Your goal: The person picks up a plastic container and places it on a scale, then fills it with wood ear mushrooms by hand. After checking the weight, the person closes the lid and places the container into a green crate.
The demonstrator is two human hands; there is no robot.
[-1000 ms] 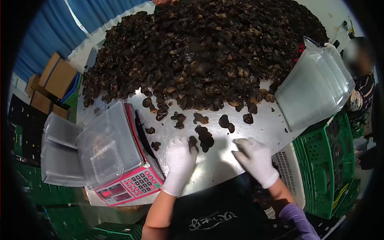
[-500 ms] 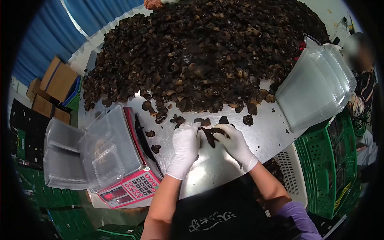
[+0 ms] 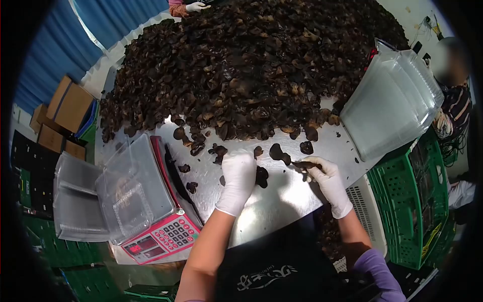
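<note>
My right hand (image 3: 329, 185), in a white glove, pinches a dark wood ear mushroom (image 3: 303, 165) between thumb and fingers over the metal table's right side. Closed with its knuckles up, my left hand (image 3: 239, 173) is also gloved; its fingertips and whatever they hold are hidden. Right beside it lies a dark wood ear piece (image 3: 261, 177). Another loose piece (image 3: 279, 154) lies between the hands, its end close to the one in my right hand. Beyond both hands rises a large heap of wood ears (image 3: 236, 75).
A red-and-white scale (image 3: 168, 234) bearing clear plastic boxes (image 3: 136, 178) stands at left. More stacked clear boxes (image 3: 390, 100) are at right, by green crates (image 3: 402, 206) and a white basket (image 3: 365, 211). Another person's gloved hand (image 3: 196, 7) is at the heap's far edge.
My right hand has moved right, away from my left, carrying a wood ear piece. My left hand has shifted slightly, its fingers curled more. The other person's hand shows more fully.
</note>
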